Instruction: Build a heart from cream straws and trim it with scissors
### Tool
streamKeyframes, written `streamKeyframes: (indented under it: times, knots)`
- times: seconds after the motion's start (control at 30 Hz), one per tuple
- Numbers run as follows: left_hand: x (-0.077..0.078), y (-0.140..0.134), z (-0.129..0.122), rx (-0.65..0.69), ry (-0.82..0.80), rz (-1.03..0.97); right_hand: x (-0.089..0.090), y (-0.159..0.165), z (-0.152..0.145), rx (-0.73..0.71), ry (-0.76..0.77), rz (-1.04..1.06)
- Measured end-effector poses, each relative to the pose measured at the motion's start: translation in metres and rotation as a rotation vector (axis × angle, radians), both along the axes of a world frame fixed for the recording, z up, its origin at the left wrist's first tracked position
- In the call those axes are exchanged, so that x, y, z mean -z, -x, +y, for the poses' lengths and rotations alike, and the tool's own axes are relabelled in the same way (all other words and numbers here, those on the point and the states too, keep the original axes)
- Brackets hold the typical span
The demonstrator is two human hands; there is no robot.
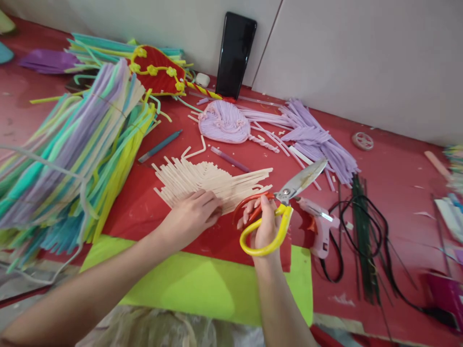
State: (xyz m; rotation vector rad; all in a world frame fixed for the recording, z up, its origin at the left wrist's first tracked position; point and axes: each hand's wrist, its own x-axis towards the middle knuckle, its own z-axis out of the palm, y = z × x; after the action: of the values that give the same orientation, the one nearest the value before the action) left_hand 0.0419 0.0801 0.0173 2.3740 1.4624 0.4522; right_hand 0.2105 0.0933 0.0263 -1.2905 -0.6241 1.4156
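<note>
Rested the left hand on the near edge of the cream mat, with bent fingers and hidden tips; could not tell whether pinching or only pressing. Gripped the scissors in the right hand by yellow and red handles, with blades aimed up and right, clear of the mat. Had the mat lying flat in the middle, on a red sheet over a lime sheet. Saw in it slim, fuzzy stems packed side by side, slanting in from both sides to a chevron seam; found uneven ends, fanned at the left and running out longer at the right. Noted a bent stem just beyond, near a teal pen and a purple pen. Farther out, saw a purple fan with a twisted handle, purple stems, a red fan trimmed in yellow, and an upright phone. Had a pastel bundle at left, a pink glue gun and green wires at right.
</note>
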Motion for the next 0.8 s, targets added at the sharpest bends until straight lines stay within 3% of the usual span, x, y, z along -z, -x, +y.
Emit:
streamKeyframes:
  times: [0.17, 0.43, 0.8]
  knots:
    - [0.001, 0.001, 0.002, 0.000, 0.006, -0.012, 0.010, 0.002, -0.002, 0.014, -0.029, -0.011]
    - [0.003, 0.003, 0.003, 0.009, 0.010, -0.065, 0.000, 0.006, -0.012, -0.018, 0.082, -0.040]
    - [0.003, 0.004, 0.004, 0.027, 0.012, -0.088, 0.008, 0.015, -0.016, -0.092, 0.128, -0.076]
